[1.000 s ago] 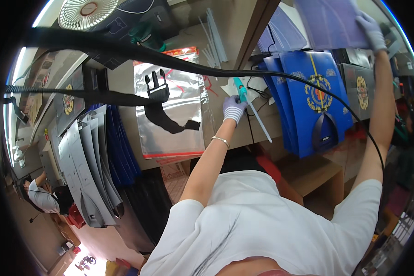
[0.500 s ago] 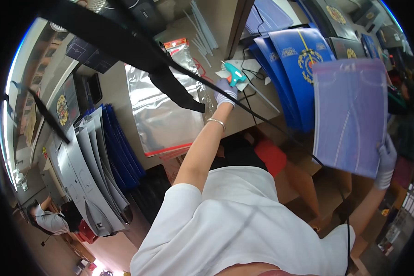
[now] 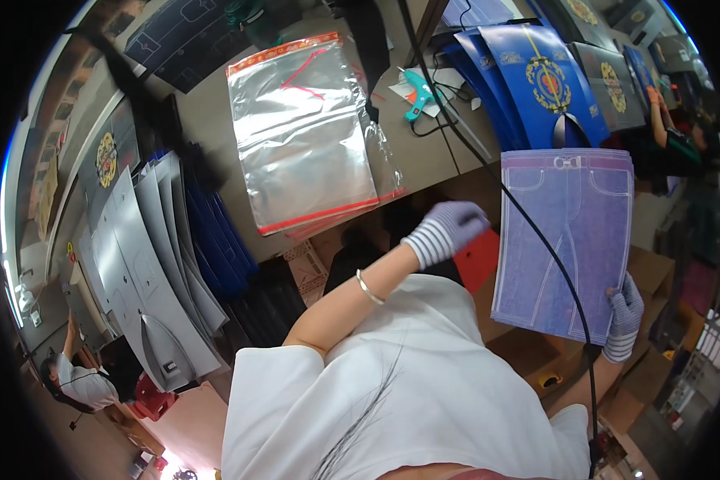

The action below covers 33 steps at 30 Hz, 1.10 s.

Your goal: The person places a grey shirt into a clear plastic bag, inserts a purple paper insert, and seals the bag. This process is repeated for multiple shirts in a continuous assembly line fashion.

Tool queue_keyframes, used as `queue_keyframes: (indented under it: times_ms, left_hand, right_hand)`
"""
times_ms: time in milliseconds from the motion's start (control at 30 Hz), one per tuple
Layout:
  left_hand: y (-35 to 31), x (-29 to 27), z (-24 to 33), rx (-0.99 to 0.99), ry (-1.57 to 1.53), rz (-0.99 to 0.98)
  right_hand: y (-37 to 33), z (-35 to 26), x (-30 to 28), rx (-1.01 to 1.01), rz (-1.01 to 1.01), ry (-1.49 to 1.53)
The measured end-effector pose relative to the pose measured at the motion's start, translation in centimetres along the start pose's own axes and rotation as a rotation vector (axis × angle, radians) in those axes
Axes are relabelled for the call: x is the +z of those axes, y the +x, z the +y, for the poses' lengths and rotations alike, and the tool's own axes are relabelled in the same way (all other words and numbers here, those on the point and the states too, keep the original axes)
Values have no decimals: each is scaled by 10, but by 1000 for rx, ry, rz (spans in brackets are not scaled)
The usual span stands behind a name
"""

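Observation:
My right hand, in a striped grey-purple glove, grips the lower right edge of a stiff purple sheet printed like a pair of jeans with a belt. The sheet is held up, its printed face in view. To the left of the sheet and apart from it, my gloved left hand hovers before my body, fingers curled and slightly blurred; its palm side is hidden. A teal glue gun lies on the table beyond, with a white glue stick beside it.
Clear plastic bags with red edges lie stacked on the table. Blue printed panels stand at the right, grey shirt-shaped panels at the left. A black cable crosses the view. Another person is at far left.
My left hand has let go of the glue gun and drawn back toward my body. The purple sheet has moved left, and its belted printed face now shows clearly.

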State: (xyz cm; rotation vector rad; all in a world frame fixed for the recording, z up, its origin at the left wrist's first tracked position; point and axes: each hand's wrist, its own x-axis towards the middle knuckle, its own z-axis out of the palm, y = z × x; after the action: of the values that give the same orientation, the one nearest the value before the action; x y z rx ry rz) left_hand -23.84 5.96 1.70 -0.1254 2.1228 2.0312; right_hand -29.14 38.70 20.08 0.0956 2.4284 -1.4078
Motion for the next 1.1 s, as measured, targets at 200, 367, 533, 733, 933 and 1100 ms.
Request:
queue_keyframes:
  times_ms: [200, 367, 533, 733, 933, 1100]
  left_hand:
    - [-21, 42, 36, -119, -141, -209]
    - [-29, 37, 10, -231, -504, -264]
    - [-53, 15, -23, -187, -620, 195]
    - [-81, -35, -54, -217, -794, 314]
    - [-92, -53, -63, -125, -1031, 253]
    - [-85, -58, -49, -96, -1047, 266]
  right_hand:
    - [-32, 3, 69, -291, 10, -466]
    - [-53, 19, 183, -237, -94, -489]
    - [-57, 3, 237, -635, -350, -868]
    - [56, -22, 265, -333, -621, -198]
    - [190, 4, 298, -535, -307, -401]
    - [214, 92, 269, -356, -485, 56]
